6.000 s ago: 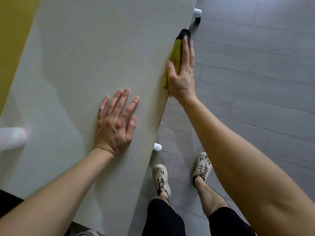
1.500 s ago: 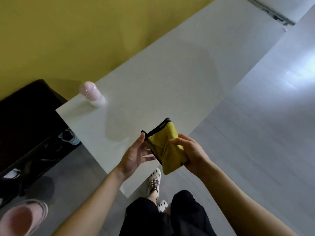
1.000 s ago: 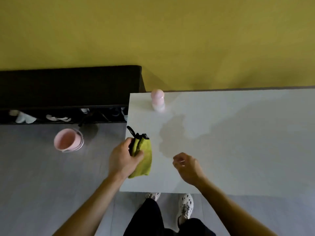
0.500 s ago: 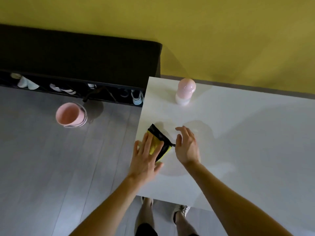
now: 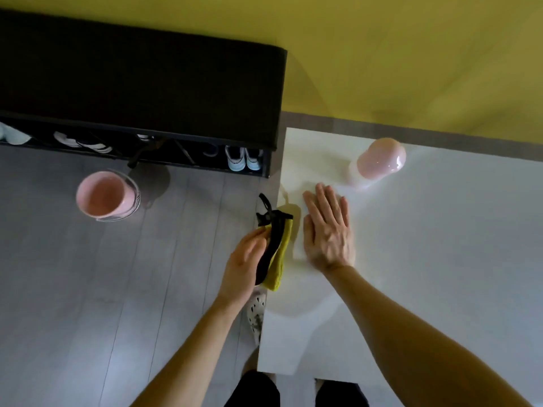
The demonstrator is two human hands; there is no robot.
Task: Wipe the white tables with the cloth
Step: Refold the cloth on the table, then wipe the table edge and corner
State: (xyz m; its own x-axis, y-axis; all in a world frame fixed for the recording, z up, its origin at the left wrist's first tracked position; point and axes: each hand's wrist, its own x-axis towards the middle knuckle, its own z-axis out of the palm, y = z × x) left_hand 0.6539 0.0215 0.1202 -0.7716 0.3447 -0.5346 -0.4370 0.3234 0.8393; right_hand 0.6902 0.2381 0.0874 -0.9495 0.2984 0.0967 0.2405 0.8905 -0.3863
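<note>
one cloth (image 5: 280,254), one white table (image 5: 426,259), one pink bucket (image 5: 102,195), one bottle (image 5: 377,160)

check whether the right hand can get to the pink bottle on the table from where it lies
Probably yes. The right hand lies flat on the white table, and the pink bottle stands just beyond its fingertips, slightly to the right. Only bare tabletop shows between them.

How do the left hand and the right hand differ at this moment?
The left hand grips the yellow cloth; the right hand holds nothing. The left hand sits at the side edge of the table, thumb curled on the cloth; the right hand lies flat on the tabletop, fingers straight. Both are bare and flank the cloth.
</note>
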